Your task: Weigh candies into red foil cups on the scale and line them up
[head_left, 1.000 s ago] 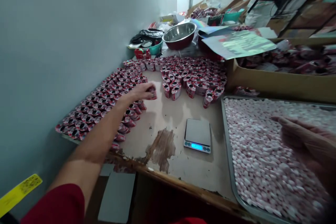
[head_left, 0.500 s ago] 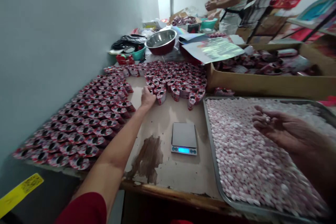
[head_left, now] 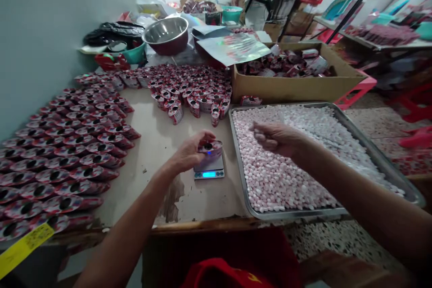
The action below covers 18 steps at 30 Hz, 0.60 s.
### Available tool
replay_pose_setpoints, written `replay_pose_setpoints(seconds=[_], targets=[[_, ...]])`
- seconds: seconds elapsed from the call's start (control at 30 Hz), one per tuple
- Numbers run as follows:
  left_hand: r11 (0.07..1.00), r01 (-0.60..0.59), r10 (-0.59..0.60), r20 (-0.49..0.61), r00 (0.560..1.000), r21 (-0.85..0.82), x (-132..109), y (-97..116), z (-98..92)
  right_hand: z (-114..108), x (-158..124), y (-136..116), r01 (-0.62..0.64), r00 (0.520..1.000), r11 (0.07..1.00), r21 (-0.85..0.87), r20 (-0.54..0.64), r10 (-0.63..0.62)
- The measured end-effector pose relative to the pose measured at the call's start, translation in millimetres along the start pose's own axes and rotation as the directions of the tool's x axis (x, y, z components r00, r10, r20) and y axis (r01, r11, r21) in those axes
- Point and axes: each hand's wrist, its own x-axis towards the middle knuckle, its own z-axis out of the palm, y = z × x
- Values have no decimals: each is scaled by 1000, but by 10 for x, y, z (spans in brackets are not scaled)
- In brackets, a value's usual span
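The left hand [head_left: 187,153] held a red printed packet [head_left: 213,147] between thumb and fingers, over the little scale [head_left: 209,174]. Setting it there seemed the step in hand, and called for a gentle, level move. To the right, the right hand [head_left: 278,138] curled above small white pieces [head_left: 270,184] in a tray [head_left: 303,214]; I couldn't tell if it held any.

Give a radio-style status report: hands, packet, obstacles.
Left hand holds packet over scale. Right hand, grip unclear, above tray. Standing packets left and beyond.
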Motion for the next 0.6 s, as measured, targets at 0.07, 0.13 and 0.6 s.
replay_pose_setpoints(seconds=[0.07,0.13,0.6], targets=[[998,-6,4,47,999,55,23,-79,79,165,83,126,-30,1000,999,34,-8,30],[990,-53,41,95,995,129,-11,-107,26,271,130,208,-32,998,997,74,-54,36],[962,56,91,-508,856,267,-767,-119,-621,797,356,103,260,953,661,-704,297,-59]])
